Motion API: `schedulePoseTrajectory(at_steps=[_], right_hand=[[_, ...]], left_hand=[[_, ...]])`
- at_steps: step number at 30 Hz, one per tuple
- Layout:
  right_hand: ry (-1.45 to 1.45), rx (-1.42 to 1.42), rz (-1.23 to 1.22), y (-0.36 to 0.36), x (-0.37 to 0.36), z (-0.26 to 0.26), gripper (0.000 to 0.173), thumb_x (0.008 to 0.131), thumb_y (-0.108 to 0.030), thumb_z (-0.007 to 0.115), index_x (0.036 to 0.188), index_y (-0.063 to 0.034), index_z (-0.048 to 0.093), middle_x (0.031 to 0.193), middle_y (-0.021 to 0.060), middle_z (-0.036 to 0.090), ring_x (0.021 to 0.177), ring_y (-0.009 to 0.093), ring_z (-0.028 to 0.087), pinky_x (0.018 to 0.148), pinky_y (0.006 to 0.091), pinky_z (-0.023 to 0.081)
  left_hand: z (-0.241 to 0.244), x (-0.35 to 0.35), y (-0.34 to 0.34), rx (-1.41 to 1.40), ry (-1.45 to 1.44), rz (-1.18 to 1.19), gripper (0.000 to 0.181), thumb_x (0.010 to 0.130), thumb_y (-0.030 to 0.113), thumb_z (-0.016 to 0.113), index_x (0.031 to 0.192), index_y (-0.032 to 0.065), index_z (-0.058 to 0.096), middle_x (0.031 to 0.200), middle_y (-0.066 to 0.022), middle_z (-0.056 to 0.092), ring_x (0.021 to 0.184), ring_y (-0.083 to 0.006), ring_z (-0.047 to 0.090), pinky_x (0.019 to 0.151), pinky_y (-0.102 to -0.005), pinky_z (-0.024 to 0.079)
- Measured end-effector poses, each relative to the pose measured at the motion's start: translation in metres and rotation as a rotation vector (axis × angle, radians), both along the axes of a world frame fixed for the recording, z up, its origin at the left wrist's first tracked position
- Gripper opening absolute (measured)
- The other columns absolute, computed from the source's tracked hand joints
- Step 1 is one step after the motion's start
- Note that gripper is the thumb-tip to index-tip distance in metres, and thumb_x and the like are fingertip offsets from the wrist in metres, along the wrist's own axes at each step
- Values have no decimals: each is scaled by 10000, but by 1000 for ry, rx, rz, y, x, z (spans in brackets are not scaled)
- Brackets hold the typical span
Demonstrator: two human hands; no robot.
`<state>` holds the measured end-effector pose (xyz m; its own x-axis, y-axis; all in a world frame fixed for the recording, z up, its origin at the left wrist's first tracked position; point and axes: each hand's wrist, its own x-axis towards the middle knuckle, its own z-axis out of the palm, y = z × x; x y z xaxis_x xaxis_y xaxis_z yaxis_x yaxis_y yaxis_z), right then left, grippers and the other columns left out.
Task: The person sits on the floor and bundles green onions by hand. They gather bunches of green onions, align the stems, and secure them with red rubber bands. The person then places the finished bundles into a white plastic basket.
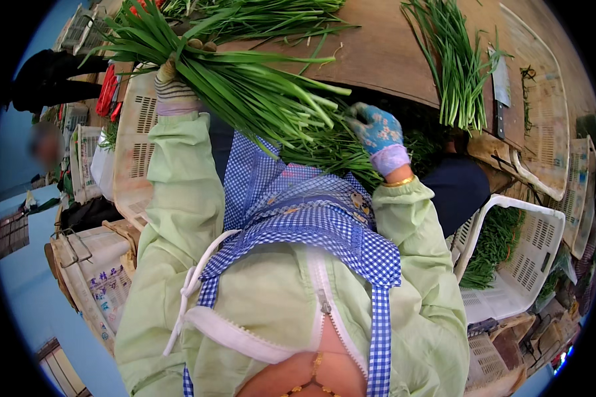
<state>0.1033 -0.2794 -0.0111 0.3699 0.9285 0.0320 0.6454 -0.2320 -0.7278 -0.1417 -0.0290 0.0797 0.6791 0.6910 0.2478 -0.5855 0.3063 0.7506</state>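
My left hand [173,84], in a striped knit glove, grips a large bunch of garlic chives [258,89]. The leafy tips fan out at the upper left, and the pale stem ends point right. Just past those stem ends is my right hand [377,128], in a blue flowered glove. Its fingers are curled, and whether a thin leaf is pinched between them is unclear. Below both hands, loose green leaves [333,151] lie heaped over my lap, against the blue checked apron [298,223].
A wooden tabletop [377,64] bears a pile of chives [273,20], another bundle [459,84] and a kitchen knife [500,82]. A white plastic crate [541,233] of greens stands at the right. Another crate [138,164] is beside my left arm. A dark-clothed person [49,79] is farther left.
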Motion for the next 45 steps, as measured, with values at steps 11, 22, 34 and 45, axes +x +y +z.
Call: schedulePoseTrajectory(at_steps=[11,22,34,45], right_hand=[[121,539,-33,27,-1,68,829,617,-392,736,1275,-29,387,1254,198,441,1162,330,422,988,394,320],[1277,180,39,57,37,62,370,742,-65,654,1094,-61,538,930,65,615,795,159,602,693,292,505],[862,-235,-189,83,119,17,481,809,-97,563,1265,-69,411,1273,109,407,1124,225,453,943,330,400],[-93,96,-396,14,51,-21,548,720,-247,682,1174,-7,488,1092,211,546,1019,340,516,875,387,408]], left_hand=[[32,65,-23,2,314,-289,455,738,223,649,1105,-21,534,1054,-182,571,1107,-315,472,924,-489,407],[51,171,-96,61,513,-88,315,796,144,591,1084,20,556,939,-91,619,881,-183,584,785,-308,491],[-139,113,-97,-599,632,-503,404,769,375,651,1086,162,520,1071,-60,578,987,-228,547,863,-434,414],[-171,144,-109,-745,244,-603,335,767,301,660,1044,136,567,1101,-95,575,1010,-271,553,862,-540,423]])
